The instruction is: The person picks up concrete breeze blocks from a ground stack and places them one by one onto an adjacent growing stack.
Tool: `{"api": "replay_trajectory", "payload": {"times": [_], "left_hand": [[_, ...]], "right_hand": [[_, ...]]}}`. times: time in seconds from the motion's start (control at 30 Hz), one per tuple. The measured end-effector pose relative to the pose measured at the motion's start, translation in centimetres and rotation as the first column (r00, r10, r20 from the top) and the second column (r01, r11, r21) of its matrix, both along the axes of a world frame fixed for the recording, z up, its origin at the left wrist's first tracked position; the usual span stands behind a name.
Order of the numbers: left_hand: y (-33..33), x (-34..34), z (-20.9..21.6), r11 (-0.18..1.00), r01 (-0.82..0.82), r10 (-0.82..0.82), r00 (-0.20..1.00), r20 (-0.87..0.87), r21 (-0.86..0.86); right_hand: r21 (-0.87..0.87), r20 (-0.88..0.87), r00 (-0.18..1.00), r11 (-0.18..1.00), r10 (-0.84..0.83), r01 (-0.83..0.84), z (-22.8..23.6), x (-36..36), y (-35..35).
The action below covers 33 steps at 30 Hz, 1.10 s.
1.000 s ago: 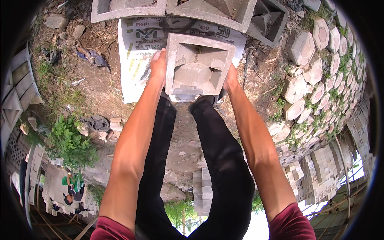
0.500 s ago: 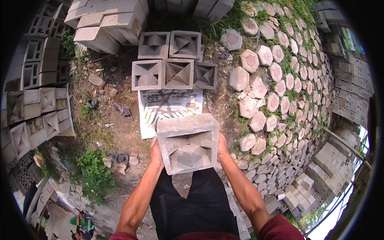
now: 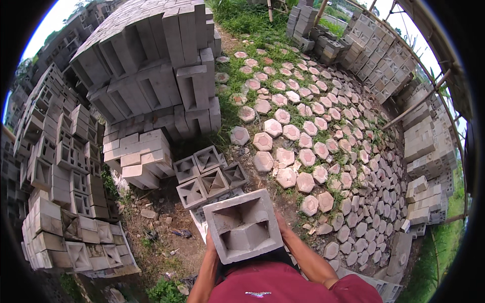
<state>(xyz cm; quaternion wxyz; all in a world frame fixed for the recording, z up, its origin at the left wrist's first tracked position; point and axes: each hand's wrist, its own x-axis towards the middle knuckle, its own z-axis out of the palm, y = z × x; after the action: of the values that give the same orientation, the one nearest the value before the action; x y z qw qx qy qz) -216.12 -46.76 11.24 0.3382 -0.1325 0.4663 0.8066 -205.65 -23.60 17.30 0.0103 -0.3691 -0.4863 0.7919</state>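
You get bright, even daylight with soft, short shadows; sky at the top corners glares white. Fisheye bends the tall stacks of grey concrete blocks (image 3: 151,70) toward a black rim. Focus is sharp throughout

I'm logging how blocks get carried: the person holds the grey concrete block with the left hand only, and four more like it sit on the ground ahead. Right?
Not quite: the head view shows both hands, left hand and right hand, gripping the grey concrete block. The four like blocks do lie ahead.
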Motion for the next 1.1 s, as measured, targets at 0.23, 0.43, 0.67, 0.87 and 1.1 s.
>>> {"api": "replay_trajectory", "payload": {"times": [0.23,0.43,0.67,0.87,1.1], "left_hand": [[-1.0,-1.5,3.5,0.944,0.328,-0.327,0.945,-0.024,0.036],[-0.9,-0.6,7.8,0.752,0.659,-0.658,0.751,-0.043,0.003],[1.5,6.4,11.1,0.528,0.849,-0.847,0.525,-0.086,-0.025],[4.1,16.7,14.2,0.331,0.937,-0.943,0.334,-0.004,0.108],[5.5,31.5,13.0,-0.044,0.981,-0.999,-0.045,0.003,0.191]], "right_hand": [[0.002,0.000,0.862,0.862,-0.508,0.508,8.1,5.5,-8.1],[-0.262,-0.047,0.748,0.731,-0.662,0.630,12.3,11.7,-12.7],[-0.325,-0.185,0.494,0.527,-0.850,0.785,12.9,21.0,-18.0],[-0.019,-0.226,0.353,0.366,-0.908,0.930,12.7,31.3,-22.1],[-0.184,-0.235,-0.103,-0.060,-0.967,0.981,10.2,43.5,-28.6]]}}
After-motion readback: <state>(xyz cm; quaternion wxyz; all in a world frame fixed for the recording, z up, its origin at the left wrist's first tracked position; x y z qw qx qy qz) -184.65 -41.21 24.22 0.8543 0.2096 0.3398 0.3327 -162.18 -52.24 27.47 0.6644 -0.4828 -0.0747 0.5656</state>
